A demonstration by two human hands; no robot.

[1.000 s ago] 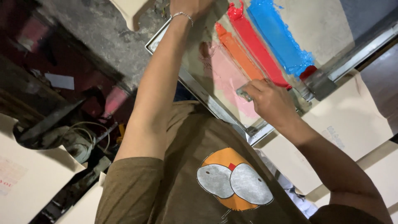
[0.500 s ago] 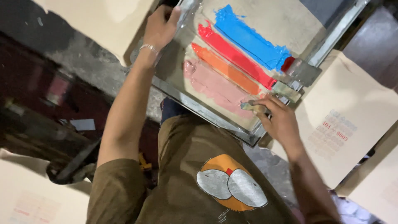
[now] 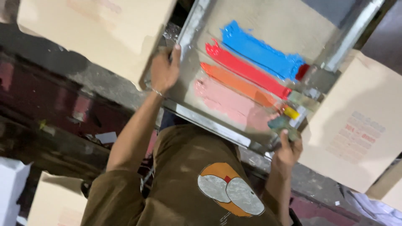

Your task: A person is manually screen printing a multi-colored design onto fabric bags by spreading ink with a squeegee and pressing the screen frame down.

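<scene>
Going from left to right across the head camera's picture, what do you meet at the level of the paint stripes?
Cardboard sheet → left hand on the frame's edge → pink stripe → blue stripe → right hand → printed cardboard sheet.

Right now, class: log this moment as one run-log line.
left hand: grips screen frame | right hand: grips frame corner | ink bands: blue, red, orange, pink | printed sheet: beside frame

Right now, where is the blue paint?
In the head view, the blue paint stripe lies on the screen-printing frame, upper middle of the picture. It is the outermost stripe, beside the red stripe and farthest from the person's brown shirt.
</scene>
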